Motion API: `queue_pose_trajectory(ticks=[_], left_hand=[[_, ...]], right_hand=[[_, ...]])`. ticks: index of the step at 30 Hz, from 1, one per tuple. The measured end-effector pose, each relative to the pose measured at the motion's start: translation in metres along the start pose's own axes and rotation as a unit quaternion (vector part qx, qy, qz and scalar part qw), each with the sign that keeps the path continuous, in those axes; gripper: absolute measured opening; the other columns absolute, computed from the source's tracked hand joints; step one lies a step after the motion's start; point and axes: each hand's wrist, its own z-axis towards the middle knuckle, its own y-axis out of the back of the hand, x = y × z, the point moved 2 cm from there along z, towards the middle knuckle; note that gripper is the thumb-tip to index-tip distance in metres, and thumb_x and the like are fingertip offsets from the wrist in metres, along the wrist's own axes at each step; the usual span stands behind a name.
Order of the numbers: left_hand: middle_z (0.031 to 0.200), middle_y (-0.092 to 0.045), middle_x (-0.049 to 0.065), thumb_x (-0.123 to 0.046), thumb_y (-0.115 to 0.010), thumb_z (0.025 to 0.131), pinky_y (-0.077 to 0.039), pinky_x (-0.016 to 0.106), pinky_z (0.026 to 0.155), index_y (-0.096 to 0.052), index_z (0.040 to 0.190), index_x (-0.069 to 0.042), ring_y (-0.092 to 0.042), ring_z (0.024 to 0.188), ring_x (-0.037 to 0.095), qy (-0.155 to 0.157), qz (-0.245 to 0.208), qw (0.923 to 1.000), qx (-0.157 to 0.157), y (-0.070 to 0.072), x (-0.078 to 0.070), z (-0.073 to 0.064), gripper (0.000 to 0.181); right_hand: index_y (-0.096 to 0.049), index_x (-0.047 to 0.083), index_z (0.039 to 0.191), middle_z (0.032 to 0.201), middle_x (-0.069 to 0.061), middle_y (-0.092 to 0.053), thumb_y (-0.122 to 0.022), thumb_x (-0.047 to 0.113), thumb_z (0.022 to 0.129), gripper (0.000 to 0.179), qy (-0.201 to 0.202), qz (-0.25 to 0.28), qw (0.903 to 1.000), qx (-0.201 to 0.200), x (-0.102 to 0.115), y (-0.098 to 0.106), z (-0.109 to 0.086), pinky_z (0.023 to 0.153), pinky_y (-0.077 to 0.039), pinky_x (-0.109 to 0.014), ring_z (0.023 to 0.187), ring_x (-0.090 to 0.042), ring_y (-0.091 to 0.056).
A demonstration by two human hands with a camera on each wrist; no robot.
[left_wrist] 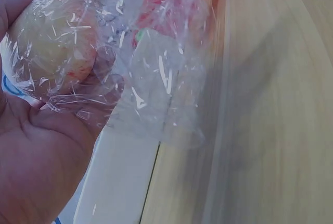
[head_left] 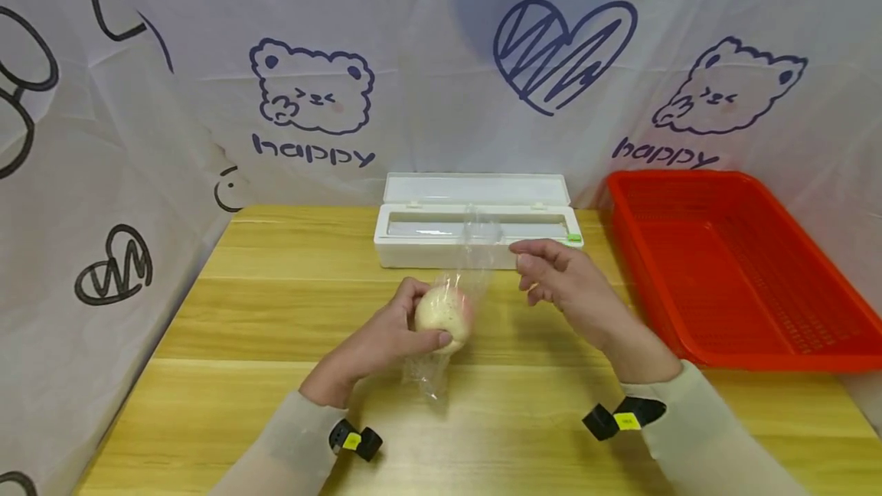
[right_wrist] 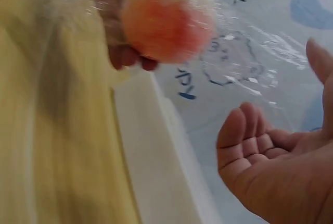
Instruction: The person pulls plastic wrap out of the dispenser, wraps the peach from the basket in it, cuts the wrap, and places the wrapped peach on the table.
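Note:
A pale yellow peach with a pink blush point(head_left: 439, 312) is wrapped in clear cling film point(head_left: 480, 239). My left hand point(head_left: 379, 339) grips it from the left, thumb across the near side and fingers behind. Loose film sticks up beyond the peach, and another tail hangs below it. In the left wrist view, crinkled film point(left_wrist: 161, 88) spreads out from the peach point(left_wrist: 52, 41). My right hand point(head_left: 579, 293) is held in the air to the right, apart from the peach. Its fingers are loosely bent around nothing, as the right wrist view of this hand point(right_wrist: 281, 166) confirms.
Behind the hands, a long white cling film dispenser point(head_left: 406, 253) lies with its lid point(head_left: 475, 188) raised, and a green tab point(head_left: 574, 238) marks its right end. A red plastic basket point(head_left: 717, 266) sits at the right of the wooden table point(head_left: 276, 274). A printed cloth point(head_left: 434, 98) hangs behind.

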Motion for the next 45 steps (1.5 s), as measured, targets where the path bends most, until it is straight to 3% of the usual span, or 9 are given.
queue_pose_trajectory(ticks=[4,8,13,17,22,29,33,38,45], left_hand=[[0.129,-0.061,0.025,-0.020,-0.077,0.094,-0.060,0.037,0.088,-0.034,0.140,-0.006,-0.067,0.105,0.025,-0.009,-0.009,0.9999,0.012,-0.005,-0.004,0.002,0.064],[0.129,-0.061,0.023,-0.020,-0.078,0.094,-0.060,0.037,0.089,-0.034,0.139,-0.006,-0.067,0.107,0.024,-0.014,-0.006,0.9997,0.021,-0.012,-0.008,0.004,0.064],[0.131,-0.061,0.021,-0.017,-0.079,0.092,-0.060,0.038,0.092,-0.035,0.136,-0.007,-0.067,0.110,0.024,-0.017,-0.004,0.9996,0.021,-0.018,-0.010,0.006,0.063],[0.132,-0.061,0.020,-0.017,-0.079,0.091,-0.060,0.039,0.093,-0.034,0.138,-0.006,-0.067,0.111,0.025,-0.012,-0.002,0.9998,0.015,-0.022,-0.009,0.007,0.065],[0.135,-0.058,0.019,-0.023,-0.079,0.092,-0.059,0.039,0.094,-0.036,0.145,-0.007,-0.066,0.111,0.026,-0.002,0.018,0.9998,-0.006,-0.022,-0.006,0.008,0.070],[0.129,-0.063,0.015,-0.031,-0.080,0.094,-0.059,0.039,0.091,-0.045,0.145,-0.007,-0.068,0.109,0.025,0.022,0.039,0.9967,-0.068,-0.017,-0.004,0.010,0.067],[0.125,-0.065,0.016,-0.029,-0.080,0.094,-0.061,0.038,0.086,-0.049,0.141,-0.006,-0.069,0.104,0.025,0.030,0.023,0.9942,-0.100,-0.015,-0.006,0.011,0.061],[0.125,-0.065,0.019,-0.022,-0.079,0.093,-0.062,0.036,0.082,-0.049,0.137,-0.002,-0.070,0.100,0.024,0.026,-0.015,0.9911,-0.129,-0.016,-0.008,0.013,0.057],[0.130,-0.065,0.027,-0.012,-0.075,0.097,-0.062,0.036,0.089,-0.045,0.143,0.007,-0.070,0.105,0.024,0.036,-0.070,0.9869,-0.141,-0.020,-0.011,0.013,0.057]], right_hand=[[-0.045,-0.010,0.148,0.104,-0.006,-0.051,-0.073,0.061,0.090,0.096,-0.009,-0.003,0.9955,0.094,-0.017,-0.018,0.006,0.081,-0.051,-0.025,0.096,-0.017,-0.053],[-0.046,-0.006,0.152,0.120,-0.007,-0.058,-0.078,0.067,0.081,0.107,0.002,0.050,0.9943,0.094,-0.021,-0.032,0.012,0.090,-0.047,-0.028,0.104,-0.017,-0.054],[-0.063,-0.002,0.139,0.140,-0.006,-0.060,-0.077,0.034,0.098,0.057,-0.004,0.122,0.9922,0.028,-0.015,-0.043,0.017,0.101,-0.038,-0.035,0.124,-0.021,-0.049],[-0.079,0.011,0.112,0.113,0.003,-0.074,-0.068,0.015,0.103,0.015,-0.008,0.122,0.9918,-0.039,-0.012,-0.042,0.017,0.079,-0.045,-0.023,0.097,-0.014,-0.056],[-0.078,-0.001,0.111,0.085,0.006,-0.069,-0.067,0.012,0.104,0.019,0.019,0.076,0.9948,-0.065,-0.008,-0.040,0.013,0.058,-0.042,-0.019,0.066,-0.008,-0.047],[-0.080,-0.002,0.105,0.077,-0.004,-0.062,-0.071,0.014,0.101,0.018,0.088,-0.066,0.9894,-0.094,-0.002,-0.045,0.000,0.066,-0.050,-0.023,0.070,-0.014,-0.058],[-0.083,0.002,0.099,0.086,-0.008,-0.067,-0.075,0.005,0.096,0.009,0.186,-0.127,0.9669,-0.119,-0.002,-0.056,-0.010,0.064,-0.052,-0.021,0.072,-0.010,-0.061],[-0.083,0.004,0.097,0.086,-0.006,-0.069,-0.079,-0.004,0.089,0.013,0.322,-0.201,0.9143,-0.141,-0.012,-0.071,-0.018,0.066,-0.052,-0.018,0.075,-0.009,-0.062],[-0.083,0.009,0.102,0.093,-0.004,-0.072,-0.082,0.001,0.087,0.016,0.407,-0.291,0.8503,-0.163,-0.028,-0.087,-0.026,0.069,-0.056,-0.024,0.081,-0.016,-0.067]])
